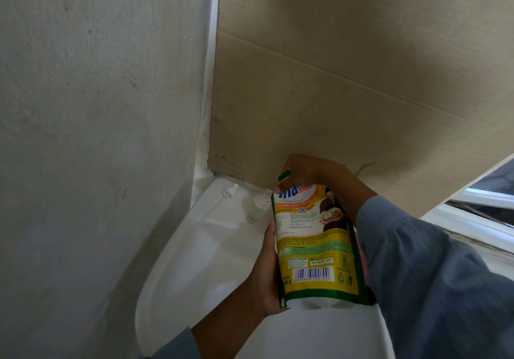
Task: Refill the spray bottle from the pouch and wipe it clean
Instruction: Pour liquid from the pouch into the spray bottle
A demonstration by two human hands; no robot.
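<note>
I hold the pouch [314,244] upright at lower centre, left hand [268,272] gripping its base edge, right hand [308,175] pinching its top corner. The open bottle [257,208] stands just left of that corner (upright, nearer my left hand).

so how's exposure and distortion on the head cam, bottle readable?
Head view: dim, shadow across the brown cardboard panel; wide-angle bends the white tabletop edges; the small clear plastic bottle washes out against white; the yellow-green refill pouch label stays sharp.
</note>
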